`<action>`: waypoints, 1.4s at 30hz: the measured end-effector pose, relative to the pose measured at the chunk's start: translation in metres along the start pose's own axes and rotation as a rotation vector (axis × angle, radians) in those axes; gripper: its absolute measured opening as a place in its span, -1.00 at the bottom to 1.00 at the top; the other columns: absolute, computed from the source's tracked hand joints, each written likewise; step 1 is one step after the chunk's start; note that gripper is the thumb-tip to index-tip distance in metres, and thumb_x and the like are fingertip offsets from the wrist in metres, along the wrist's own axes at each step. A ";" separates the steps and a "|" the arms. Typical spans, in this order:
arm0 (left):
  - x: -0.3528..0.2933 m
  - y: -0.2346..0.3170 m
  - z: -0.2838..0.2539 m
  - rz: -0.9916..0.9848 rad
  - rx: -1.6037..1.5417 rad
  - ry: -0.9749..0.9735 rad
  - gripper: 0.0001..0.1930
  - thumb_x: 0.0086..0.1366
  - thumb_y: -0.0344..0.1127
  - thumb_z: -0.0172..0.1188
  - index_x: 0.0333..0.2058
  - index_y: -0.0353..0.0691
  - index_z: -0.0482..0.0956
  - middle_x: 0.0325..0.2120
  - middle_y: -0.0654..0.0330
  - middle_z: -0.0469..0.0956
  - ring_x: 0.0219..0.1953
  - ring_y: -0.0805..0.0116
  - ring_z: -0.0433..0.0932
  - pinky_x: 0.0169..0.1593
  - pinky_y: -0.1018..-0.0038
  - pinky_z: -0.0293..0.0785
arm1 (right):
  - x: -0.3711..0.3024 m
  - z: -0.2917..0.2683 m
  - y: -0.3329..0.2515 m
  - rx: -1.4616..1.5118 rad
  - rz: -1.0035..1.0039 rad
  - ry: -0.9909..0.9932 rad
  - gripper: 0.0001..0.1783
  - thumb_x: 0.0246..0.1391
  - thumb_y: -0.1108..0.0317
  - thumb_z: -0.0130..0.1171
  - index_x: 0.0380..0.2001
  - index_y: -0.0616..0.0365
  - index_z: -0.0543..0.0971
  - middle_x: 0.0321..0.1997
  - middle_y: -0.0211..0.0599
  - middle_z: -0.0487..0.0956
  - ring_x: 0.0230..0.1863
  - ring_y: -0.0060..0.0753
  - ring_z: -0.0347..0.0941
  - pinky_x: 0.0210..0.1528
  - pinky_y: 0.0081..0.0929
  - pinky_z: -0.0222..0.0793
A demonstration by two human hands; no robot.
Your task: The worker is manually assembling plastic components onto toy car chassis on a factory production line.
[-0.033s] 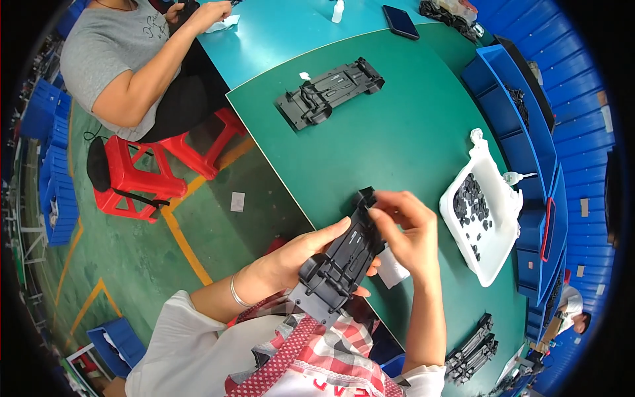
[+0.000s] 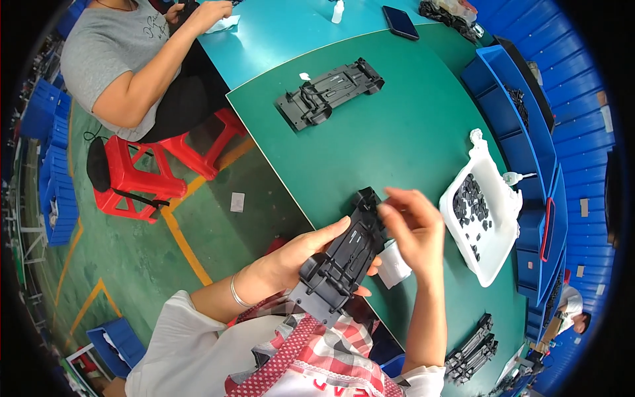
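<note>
Head view: at lower centre, the left hand (image 2: 301,255) cradles a black toy car chassis (image 2: 344,255) from beneath, over the green table (image 2: 397,139) edge. The right hand (image 2: 417,228), fingers pinched narrow, touches its upper end. A white tray (image 2: 493,198) of small black parts sits right.

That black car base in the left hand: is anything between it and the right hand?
Nothing visible. The right hand hovers at the front end of the black car base, which the left hand holds over the table edge.
</note>
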State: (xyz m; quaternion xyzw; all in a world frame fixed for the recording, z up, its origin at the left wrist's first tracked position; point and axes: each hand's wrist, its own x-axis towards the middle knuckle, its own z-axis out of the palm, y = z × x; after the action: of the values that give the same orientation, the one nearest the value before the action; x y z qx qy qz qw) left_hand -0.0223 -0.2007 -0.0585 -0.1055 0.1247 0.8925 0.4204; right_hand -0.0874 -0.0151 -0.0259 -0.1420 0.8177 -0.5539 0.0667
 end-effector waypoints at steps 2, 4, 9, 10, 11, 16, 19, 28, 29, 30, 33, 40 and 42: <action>0.000 0.001 0.001 -0.026 -0.057 0.009 -0.40 0.44 0.11 -0.29 0.16 -0.33 0.27 -0.07 -0.06 0.49 -0.01 0.16 0.53 0.06 0.02 0.51 | -0.003 -0.021 0.002 0.012 0.017 0.181 -0.85 0.12 0.52 0.16 -0.22 0.28 0.58 -0.39 -0.43 0.51 -0.42 -0.69 0.43 -0.39 -0.71 0.35; 0.001 0.001 0.000 -0.020 -0.078 -0.019 -0.40 0.45 0.11 -0.29 0.16 -0.33 0.27 -0.07 -0.06 0.49 -0.01 0.16 0.53 0.06 0.01 0.50 | -0.004 -0.057 0.005 -0.159 0.002 0.351 -0.91 0.15 0.48 0.15 -0.28 0.23 0.59 -0.45 -0.54 0.49 -0.45 -0.75 0.36 -0.41 -0.76 0.26; 0.000 0.001 0.004 -0.022 -0.113 -0.047 -0.39 0.44 0.10 -0.28 0.15 -0.35 0.27 -0.06 -0.05 0.48 -0.01 0.15 0.53 0.06 0.00 0.49 | -0.003 -0.139 0.027 -0.650 0.173 0.344 -0.84 0.02 0.47 0.20 -0.31 0.30 0.60 -0.48 -0.26 0.59 -0.45 -0.53 0.49 -0.33 -0.56 0.40; 0.002 0.001 0.004 -0.022 -0.102 -0.044 -0.39 0.45 0.10 -0.28 0.15 -0.35 0.27 -0.05 -0.05 0.48 -0.01 0.15 0.53 0.07 -0.01 0.49 | -0.006 -0.150 0.037 -0.717 0.236 0.258 -0.82 -0.02 0.48 0.22 -0.30 0.30 0.60 -0.47 -0.24 0.60 -0.45 -0.48 0.51 -0.32 -0.52 0.42; 0.003 0.000 0.005 -0.016 -0.091 -0.038 -0.40 0.45 0.10 -0.28 0.15 -0.35 0.28 -0.05 -0.04 0.48 -0.02 0.15 0.53 0.07 -0.02 0.48 | -0.007 -0.156 0.047 -0.726 0.250 0.156 -0.76 -0.09 0.47 0.26 -0.28 0.28 0.60 -0.46 -0.21 0.61 -0.42 -0.38 0.53 -0.29 -0.47 0.44; -0.001 -0.001 0.010 -0.013 -0.096 0.019 -0.40 0.44 0.09 -0.24 0.18 -0.34 0.25 0.00 -0.10 0.44 0.02 0.12 0.50 0.09 -0.08 0.45 | -0.003 -0.154 0.065 -0.663 0.413 0.030 -0.81 -0.15 0.47 0.30 -0.39 0.30 0.60 -0.53 -0.24 0.58 -0.51 -0.45 0.47 -0.37 -0.46 0.40; -0.003 -0.001 0.014 0.006 -0.053 0.035 -0.42 0.45 0.07 -0.25 0.18 -0.32 0.26 0.01 -0.10 0.44 0.02 0.13 0.50 0.10 -0.07 0.44 | -0.005 -0.156 0.063 -0.447 0.466 0.075 -0.87 -0.02 0.53 0.20 -0.37 0.40 0.60 -0.57 -0.32 0.57 -0.56 -0.61 0.42 -0.46 -0.63 0.35; -0.003 0.000 0.019 0.017 -0.008 0.052 -0.45 0.46 0.03 -0.27 0.16 -0.32 0.29 -0.03 -0.10 0.47 0.00 0.14 0.50 0.06 -0.02 0.48 | -0.023 -0.173 0.077 0.071 0.451 0.161 -0.75 0.21 0.45 0.06 -0.15 0.41 0.58 -0.44 -0.26 0.59 -0.48 -0.55 0.47 -0.37 -0.58 0.44; -0.003 -0.001 0.018 0.020 -0.005 0.055 -0.45 0.46 0.02 -0.28 0.16 -0.32 0.28 -0.03 -0.10 0.47 0.00 0.14 0.50 0.06 -0.02 0.48 | -0.024 -0.174 0.078 0.082 0.440 0.176 -0.74 0.21 0.43 0.06 -0.13 0.39 0.57 -0.41 -0.24 0.59 -0.46 -0.55 0.48 -0.37 -0.58 0.44; -0.003 -0.002 0.017 0.024 -0.002 0.057 -0.45 0.46 0.02 -0.28 0.16 -0.32 0.28 -0.03 -0.10 0.47 0.00 0.14 0.51 0.05 -0.02 0.49 | -0.026 -0.174 0.078 0.080 0.442 0.176 -0.74 0.21 0.43 0.06 -0.13 0.39 0.57 -0.41 -0.24 0.59 -0.46 -0.55 0.48 -0.37 -0.58 0.44; -0.004 -0.002 0.020 0.031 0.016 0.077 -0.45 0.46 0.02 -0.29 0.17 -0.33 0.27 -0.04 -0.10 0.47 -0.01 0.15 0.51 0.04 -0.02 0.50 | -0.028 -0.174 0.074 0.154 0.424 0.246 -0.75 0.22 0.42 0.06 -0.14 0.37 0.57 -0.41 -0.22 0.59 -0.47 -0.54 0.49 -0.41 -0.60 0.44; -0.004 0.000 0.027 0.001 0.006 0.145 -0.45 0.46 0.03 -0.28 0.16 -0.33 0.28 -0.04 -0.08 0.47 -0.01 0.17 0.51 0.03 0.03 0.52 | -0.040 -0.172 0.061 0.134 0.339 0.427 -0.78 0.20 0.45 0.08 -0.19 0.41 0.55 -0.36 -0.15 0.60 -0.45 -0.53 0.50 -0.43 -0.62 0.43; -0.004 -0.001 0.022 0.009 -0.002 0.132 -0.44 0.46 0.04 -0.28 0.17 -0.33 0.27 -0.03 -0.07 0.46 -0.01 0.18 0.51 0.04 0.03 0.52 | -0.049 -0.156 0.036 0.168 0.220 0.459 -0.79 0.18 0.49 0.09 -0.18 0.42 0.57 -0.41 -0.28 0.56 -0.46 -0.59 0.42 -0.37 -0.64 0.36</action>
State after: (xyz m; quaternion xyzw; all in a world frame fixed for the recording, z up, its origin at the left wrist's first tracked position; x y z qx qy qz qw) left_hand -0.0208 -0.1964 -0.0368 -0.1638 0.1519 0.8857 0.4070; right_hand -0.0885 0.1510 -0.0029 0.0831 0.7730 -0.6270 -0.0494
